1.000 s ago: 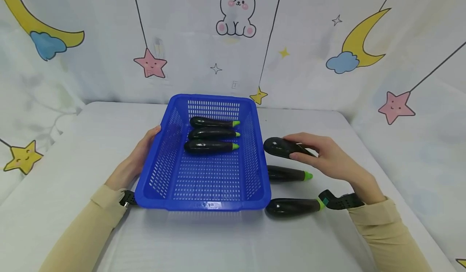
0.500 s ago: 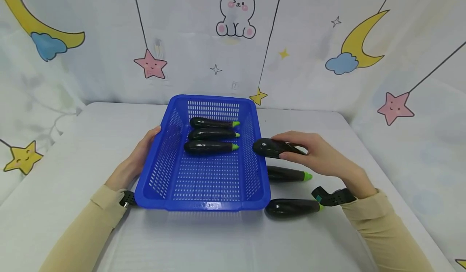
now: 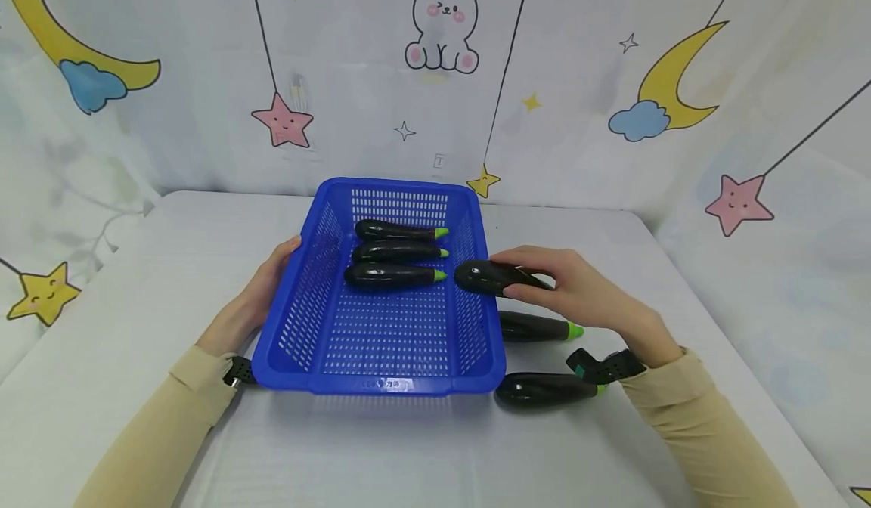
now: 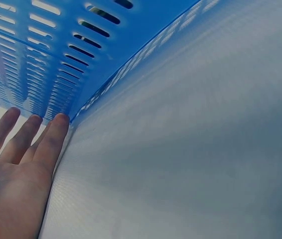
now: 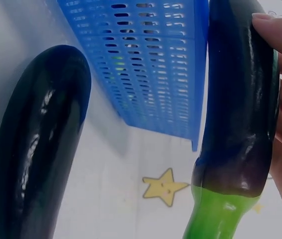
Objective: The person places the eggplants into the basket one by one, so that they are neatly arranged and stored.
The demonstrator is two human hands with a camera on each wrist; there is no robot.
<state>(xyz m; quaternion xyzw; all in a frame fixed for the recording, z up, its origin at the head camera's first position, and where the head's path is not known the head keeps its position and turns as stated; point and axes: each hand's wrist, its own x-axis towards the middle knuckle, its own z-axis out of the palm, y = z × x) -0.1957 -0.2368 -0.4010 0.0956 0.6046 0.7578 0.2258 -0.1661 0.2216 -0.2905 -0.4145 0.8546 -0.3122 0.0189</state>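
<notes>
A dark eggplant (image 3: 480, 277) is in my right hand (image 3: 578, 285), pinched between thumb and fingers. It passes over the right rim of the blue plastic basket (image 3: 381, 383), its rounded end inside the rim. The right wrist view shows its green stem end (image 5: 220, 211) pointing away from the basket. Against the basket's left outer side rests my left hand (image 3: 261, 285). Its fingers (image 4: 51, 142) look extended, tips at the slotted wall, in the left wrist view. Three eggplants (image 3: 395, 275) lie side by side in the far half of the basket, green ends to the right.
On the white table right of the basket lie two more eggplants, one (image 3: 537, 326) partly hidden by the basket and another (image 3: 544, 389) nearer the front. A white cloth backdrop (image 3: 367, 54) with cartoon stars and a rabbit hangs behind the table.
My right hand has carried the eggplant leftward, from beside the basket to over its right rim. The left hand and the basket stay where they were.
</notes>
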